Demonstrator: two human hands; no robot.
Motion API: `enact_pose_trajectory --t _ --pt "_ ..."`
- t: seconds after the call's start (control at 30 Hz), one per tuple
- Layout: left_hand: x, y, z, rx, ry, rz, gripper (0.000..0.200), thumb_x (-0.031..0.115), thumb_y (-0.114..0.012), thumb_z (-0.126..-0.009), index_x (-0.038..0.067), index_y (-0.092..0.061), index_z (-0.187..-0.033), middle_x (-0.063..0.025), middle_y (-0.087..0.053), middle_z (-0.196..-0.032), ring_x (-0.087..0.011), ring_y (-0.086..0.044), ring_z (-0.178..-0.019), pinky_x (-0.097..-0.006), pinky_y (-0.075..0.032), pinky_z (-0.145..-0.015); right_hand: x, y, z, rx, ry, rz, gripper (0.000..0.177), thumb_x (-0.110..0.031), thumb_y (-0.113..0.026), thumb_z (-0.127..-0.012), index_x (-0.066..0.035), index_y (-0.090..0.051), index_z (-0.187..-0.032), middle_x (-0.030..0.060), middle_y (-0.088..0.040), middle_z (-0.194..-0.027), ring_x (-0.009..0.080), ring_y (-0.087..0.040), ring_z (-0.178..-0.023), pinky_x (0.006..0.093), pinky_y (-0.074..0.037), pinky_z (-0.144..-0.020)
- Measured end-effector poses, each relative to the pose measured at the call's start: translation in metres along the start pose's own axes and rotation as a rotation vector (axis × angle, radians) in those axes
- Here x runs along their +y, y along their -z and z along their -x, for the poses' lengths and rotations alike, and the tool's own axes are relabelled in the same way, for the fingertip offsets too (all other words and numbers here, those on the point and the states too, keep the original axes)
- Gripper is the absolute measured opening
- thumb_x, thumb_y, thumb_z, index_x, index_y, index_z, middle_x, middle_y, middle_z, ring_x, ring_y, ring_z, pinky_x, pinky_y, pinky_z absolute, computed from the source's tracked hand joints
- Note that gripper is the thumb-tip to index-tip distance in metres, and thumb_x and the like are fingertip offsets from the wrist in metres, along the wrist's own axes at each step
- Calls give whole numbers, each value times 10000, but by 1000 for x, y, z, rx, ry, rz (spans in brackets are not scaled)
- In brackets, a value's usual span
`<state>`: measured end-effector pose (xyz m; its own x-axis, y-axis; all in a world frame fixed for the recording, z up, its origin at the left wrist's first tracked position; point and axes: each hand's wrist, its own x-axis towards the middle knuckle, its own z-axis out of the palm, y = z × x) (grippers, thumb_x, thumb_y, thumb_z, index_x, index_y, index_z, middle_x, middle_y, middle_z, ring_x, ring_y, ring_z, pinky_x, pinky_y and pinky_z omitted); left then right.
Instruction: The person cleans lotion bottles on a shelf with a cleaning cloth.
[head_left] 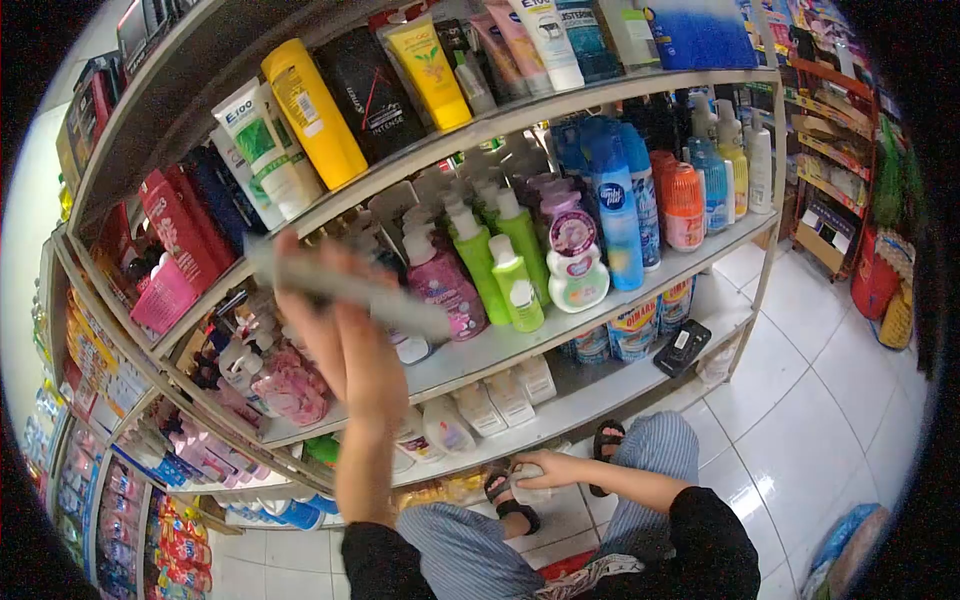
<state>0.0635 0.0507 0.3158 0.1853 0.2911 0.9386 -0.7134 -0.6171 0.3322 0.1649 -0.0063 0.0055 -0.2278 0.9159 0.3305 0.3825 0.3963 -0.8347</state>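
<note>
Our left hand point(345, 345) is holding a blurred grey thing point(400, 307) in closed fingers before the shelf's point(465, 358) bottles point(475, 258), needing clearance from their pumps point(455, 202), while our right hand point(547, 470) is gripping a pale thing point(529, 491) beside a sandal point(498, 486).

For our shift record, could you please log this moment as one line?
Left hand: raised, holding blurred grey elongated object; Right hand: low, at pale item, grip unclear; Nearby: green plastic pump bottles on grey shelf
</note>
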Motion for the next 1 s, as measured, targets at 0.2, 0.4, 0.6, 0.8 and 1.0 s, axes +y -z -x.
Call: enact_pose_trajectory --t 0.2,0.4,0.6,0.8,1.0 --pt "-21 -55 -121 -415 -53 -431 380 139 -634 -644 -34 -458 -934 -64 -528 -805 -79 -492 -708 -201 -403 -594 65 -14 10 122 -158 -24 404 -311 -543 -693 -19 -470 -962 165 -531 -878 264 -521 -815 312 -398 -700" --pt "-30 -87 -181 -340 182 -803 501 203 -674 -589 -20 -435 -969 -118 -514 -861 -168 -511 -760 -258 -409 -668 77 -10 26 224 -186 19 370 -320 -536 -699 -12 -475 -896 153 -528 -844 261 -509 -808 304 -384 -708" --pt "-55 -104 -213 -264 -11 -877 454 176 -715 -529 -13 -468 -860 -108 -521 -808 -182 -505 -757 -271 -407 -668 65 -2 32 218 -221 130 365 -344 -521 -694 -56 -463 -911 164 -523 -850 311 -509 -786 346 -402 -672" --pt "-77 -112 -230 -248 -68 -1192 570 258 -715 -525 -41 -463 -939 -143 -520 -896 -217 -510 -813 -290 -405 -693 70 2 34 249 -182 210 365 -352 -523 -685 -69 -459 -907 167 -516 -864 320 -503 -795 358 -403 -665" --pt "-83 -114 -232 -333 203 -1275 667 342 -642 -607 -51 -390 -1085 -198 -422 -1079 -286 -463 -935 -347 -395 -771 67 6 38 288 -213 215 361 -359 -522 -683 -78 -462 -902 156 -512 -873 315 -500 -805 359 -404 -661"
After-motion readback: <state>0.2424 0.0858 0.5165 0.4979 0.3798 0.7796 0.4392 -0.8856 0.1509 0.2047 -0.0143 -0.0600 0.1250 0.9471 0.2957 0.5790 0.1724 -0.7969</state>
